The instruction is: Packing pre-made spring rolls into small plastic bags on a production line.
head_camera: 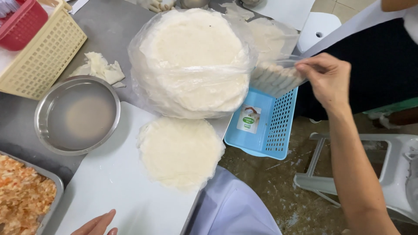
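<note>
A clear bag of rolls (276, 78) is gripped at its top edge by the right hand (328, 78) and held over a blue basket (270, 126) at the table's edge. Only the fingertips of the left hand (98, 225) are seen, laid flat and loose on the white board (109, 182), holding nothing. A single round wrapper (179, 151) lies on the board; behind it a stack of wrappers (191, 56) is kept in plastic. A metal bowl of water (77, 115) and a tray of filling (24, 198) are set to the left.

Three baskets (41, 56) (one blue (278, 126)), two hands (328, 78)
</note>
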